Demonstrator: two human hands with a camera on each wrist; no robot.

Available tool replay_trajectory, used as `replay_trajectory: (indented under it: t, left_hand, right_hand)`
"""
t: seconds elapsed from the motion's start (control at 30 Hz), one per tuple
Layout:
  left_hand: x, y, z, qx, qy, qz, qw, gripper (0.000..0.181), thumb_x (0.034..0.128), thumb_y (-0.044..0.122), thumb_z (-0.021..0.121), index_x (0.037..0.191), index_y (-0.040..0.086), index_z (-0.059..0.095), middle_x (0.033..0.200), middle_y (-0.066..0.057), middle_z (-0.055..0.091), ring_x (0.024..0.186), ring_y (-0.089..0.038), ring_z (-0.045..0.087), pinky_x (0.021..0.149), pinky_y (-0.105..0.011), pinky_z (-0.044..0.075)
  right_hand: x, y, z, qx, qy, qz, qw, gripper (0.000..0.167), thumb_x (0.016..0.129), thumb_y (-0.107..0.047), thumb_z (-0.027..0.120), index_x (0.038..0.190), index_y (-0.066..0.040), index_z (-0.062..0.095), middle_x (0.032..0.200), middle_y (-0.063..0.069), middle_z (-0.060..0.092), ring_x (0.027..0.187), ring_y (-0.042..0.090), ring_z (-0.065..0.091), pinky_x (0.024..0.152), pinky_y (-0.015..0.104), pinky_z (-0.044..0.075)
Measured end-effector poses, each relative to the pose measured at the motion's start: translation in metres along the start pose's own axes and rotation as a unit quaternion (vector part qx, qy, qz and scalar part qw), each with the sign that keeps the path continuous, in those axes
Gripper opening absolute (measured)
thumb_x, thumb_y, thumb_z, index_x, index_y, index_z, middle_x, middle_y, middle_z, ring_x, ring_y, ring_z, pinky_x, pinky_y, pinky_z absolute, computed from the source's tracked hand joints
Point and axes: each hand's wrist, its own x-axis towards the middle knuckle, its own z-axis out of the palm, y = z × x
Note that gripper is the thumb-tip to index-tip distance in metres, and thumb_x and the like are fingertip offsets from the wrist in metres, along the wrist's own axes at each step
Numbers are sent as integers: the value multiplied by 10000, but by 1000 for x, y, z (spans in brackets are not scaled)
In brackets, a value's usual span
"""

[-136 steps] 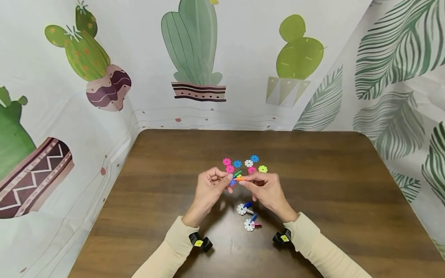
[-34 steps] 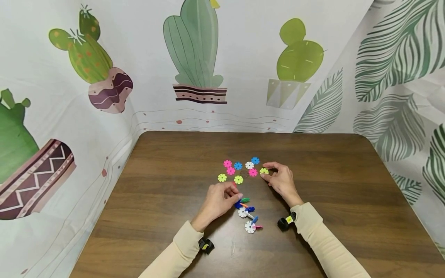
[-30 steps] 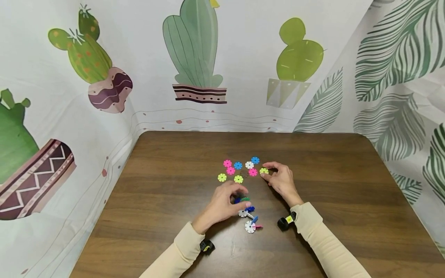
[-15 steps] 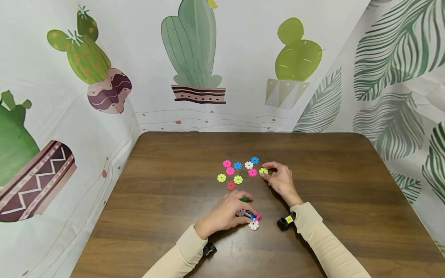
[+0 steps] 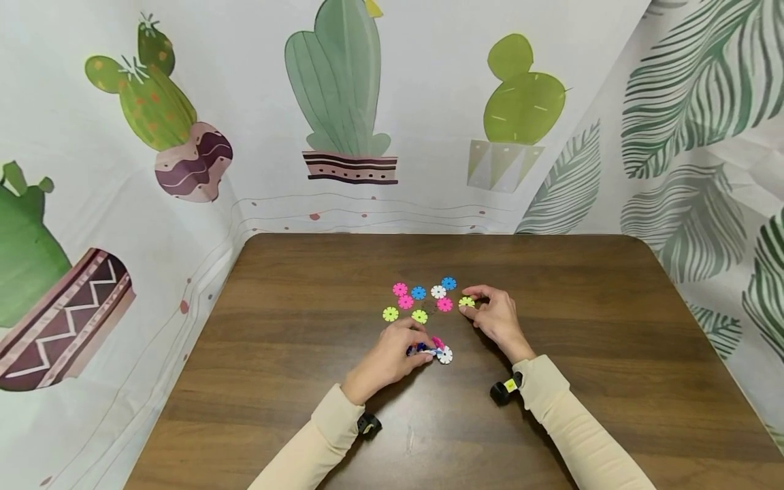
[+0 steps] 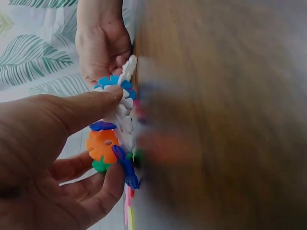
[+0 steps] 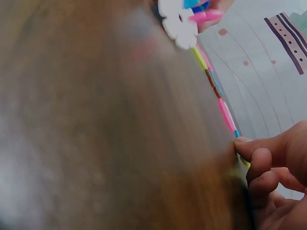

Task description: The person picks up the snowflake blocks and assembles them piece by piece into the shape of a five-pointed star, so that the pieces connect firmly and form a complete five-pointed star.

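Note:
My left hand [image 5: 388,355] pinches a joined chain of plastic snowflake discs just above the table. In the left wrist view, the thumb lies over the chain's white discs [image 6: 125,125], with an orange disc [image 6: 98,142], blue discs and a green one among the fingers. At the chain's right end are a white disc [image 5: 446,355] and a pink one [image 5: 437,341]. To the right, my right hand [image 5: 497,320] holds a loose yellow-green disc [image 5: 467,301] by its edges, between thumb and finger, at the table. The fingers partly cover it in the right wrist view.
Loose discs lie flat between and beyond the hands: pink [image 5: 444,304], blue [image 5: 418,292], white [image 5: 437,291] and yellow-green [image 5: 390,314]. A dark brown disc [image 5: 430,307] barely shows against the brown wooden table [image 5: 582,327]. A cactus-print cloth [image 5: 429,102] hangs behind.
My left hand let go of the chain's far part, moved to its near end, then gripped and drew the chain away from me, now hiding the red disc. The right hand stayed at the yellow-green disc.

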Motion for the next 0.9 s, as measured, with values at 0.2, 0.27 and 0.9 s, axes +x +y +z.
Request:
replay_trajectory:
  t: [0.2,0.27,0.9]
  left_hand:
    - [4,4,1,94,50,-282,9995,223,923,247,870,1126,161,832,1182,-56,740,1103,-235,681,979,-440,577]
    - [3,5,-1,40,13,-540,9985,351,908,296,885,1227,179,798,1248,-77,713,1157,-258,662,1019,-504,560]
    - [20,22,11,-1,-177,-800,9966,399,908,186,874,1280,119,745,1217,-96,762,1119,-262,701,950,-438,571]
  right_hand:
    - [1,1,-4,41,31,-32,10000,193,926,-95,821,1111,-45,797,889,72,656,509,82,580,500,232,486]
    - [1,2,-6,101,71,-42,9999,172,933,-99,814,1089,-30,795,856,61,649,507,90,581,501,237,486]
    - [-3,-20,-25,337,327,-205,9987,208,935,-125,820,1100,-8,775,877,40,639,502,52,550,487,223,466]
